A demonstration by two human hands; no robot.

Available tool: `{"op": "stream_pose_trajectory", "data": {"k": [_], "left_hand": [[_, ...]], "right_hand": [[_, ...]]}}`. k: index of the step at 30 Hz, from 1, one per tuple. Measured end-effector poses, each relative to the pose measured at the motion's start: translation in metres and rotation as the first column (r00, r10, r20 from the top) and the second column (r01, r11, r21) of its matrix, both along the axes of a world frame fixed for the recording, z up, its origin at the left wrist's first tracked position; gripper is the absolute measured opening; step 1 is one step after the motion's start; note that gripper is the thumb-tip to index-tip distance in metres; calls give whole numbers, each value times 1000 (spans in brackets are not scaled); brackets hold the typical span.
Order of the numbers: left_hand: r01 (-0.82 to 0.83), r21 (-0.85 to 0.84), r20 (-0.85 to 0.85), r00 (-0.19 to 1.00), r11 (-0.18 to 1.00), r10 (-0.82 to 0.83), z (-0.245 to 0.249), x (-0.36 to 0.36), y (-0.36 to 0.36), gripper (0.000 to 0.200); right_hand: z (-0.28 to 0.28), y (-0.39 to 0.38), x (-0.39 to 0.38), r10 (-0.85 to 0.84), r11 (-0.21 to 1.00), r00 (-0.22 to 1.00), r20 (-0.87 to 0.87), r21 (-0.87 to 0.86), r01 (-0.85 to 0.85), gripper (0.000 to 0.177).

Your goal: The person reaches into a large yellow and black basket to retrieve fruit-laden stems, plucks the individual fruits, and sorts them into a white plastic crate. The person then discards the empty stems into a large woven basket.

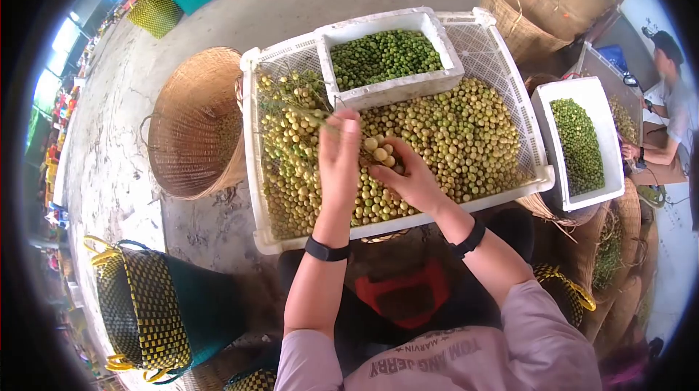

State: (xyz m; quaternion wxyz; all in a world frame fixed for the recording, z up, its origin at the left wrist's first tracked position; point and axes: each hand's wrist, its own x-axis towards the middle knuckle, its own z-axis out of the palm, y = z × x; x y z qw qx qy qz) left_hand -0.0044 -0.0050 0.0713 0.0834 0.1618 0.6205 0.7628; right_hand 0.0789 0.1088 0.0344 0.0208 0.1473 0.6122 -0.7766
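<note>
A white plastic tray (pixel 540 172) holds many yellow-green round fruits (pixel 466 136). Above its middle, my left hand (pixel 339 158) is closed around thin green stems (pixel 295 100) that spread to the left. My right hand (pixel 411 178) is beside it, its fingers curled against a small cluster of pale fruits (pixel 382 153). A white foam box (pixel 397 89) of small green fruits (pixel 386 56) rests on the tray's far side, just beyond my hands.
A wicker basket (pixel 193 129) stands left of the tray, and a black-and-yellow woven basket (pixel 149 311) is nearer. Right of the tray is another foam box (pixel 615 172) of green fruits. A co-worker (pixel 673 114) sits at the far right. Another wicker basket (pixel 520 27) stands behind.
</note>
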Motion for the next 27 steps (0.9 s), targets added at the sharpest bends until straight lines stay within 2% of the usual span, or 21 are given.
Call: {"op": "stream_pose_trajectory", "data": {"k": [1, 2, 3, 5, 7, 8, 10, 12, 13, 17, 19, 20, 21, 22, 23, 24, 26, 27], "left_hand": [[43, -57, 31, 999, 997, -41, -12, 3, 3, 34], [2, -41, 116, 993, 999, 3, -23, 6, 7, 33], [18, -49, 187, 982, 999, -8, -33, 6, 5, 33], [36, -54, 264, 964, 998, -21, -36, 5, 3, 34], [78, -17, 441, 896, 997, -62, -41, 9, 2, 35], [78, -20, 449, 892, 997, -60, -49, 10, 3, 35], [90, 38, 462, 882, 995, -97, -65, 14, 6, 33], [83, 64, 526, 844, 994, -104, -71, 20, 8, 32], [81, 90, 512, 851, 993, -116, -76, 21, 10, 31], [66, 101, 557, 823, 993, -112, -76, 17, 11, 31], [84, 62, 523, 846, 995, -104, -82, 11, 8, 32], [80, 56, 530, 843, 995, -98, -85, 8, 6, 32], [66, 62, 536, 839, 996, -89, -88, 6, 4, 32], [52, 68, 543, 836, 996, -81, -89, 4, 2, 32], [21, 66, 605, 794, 998, -57, -85, 0, 0, 31], [-11, 88, 574, 818, 996, -42, -90, -4, -1, 30], [5, 143, 630, 771, 990, -95, -85, -10, -5, 28], [7, 138, 633, 769, 990, -94, -85, -12, -7, 28]], "right_hand": [[-3, -3, -1, -29, 958, 985, -169, 276, 76, 48], [-6, -3, -1, -10, 838, 943, -334, 512, 190, 48], [-5, 2, 3, 76, 766, 927, -366, 616, 181, 56], [-4, 12, 10, 82, 756, 932, -354, 631, 173, 59], [-6, 26, 14, 104, 746, 932, -348, 647, 158, 63], [-5, 31, 17, 11, 758, 943, -332, 617, 209, 54], [-14, 38, 18, -32, 837, 982, -184, 532, 126, 44], [-27, 31, 14, -11, 788, 950, -312, 582, 201, 34], [-27, 30, 13, 41, 767, 961, -275, 625, 147, 40], [-46, 27, 3, 69, 713, 960, -271, 686, 143, 35], [-53, 25, -1, 55, 815, 946, -320, 561, 143, 27], [-56, 25, -2, 56, 819, 948, -314, 557, 136, 27], [-58, 26, -3, -43, 942, 968, -249, 314, 123, 24], [-59, 28, -3, -122, 990, 980, -156, 46, 130, 21], [-55, 30, -3, -198, 978, 975, -100, -91, 189, 19], [-59, 37, -5, -216, 935, 972, -95, -307, 178, 19], [-65, 44, -8, -253, 852, 966, -52, -485, 197, 19], [-66, 47, -7, -214, 872, 976, -36, -458, 174, 20]]}}
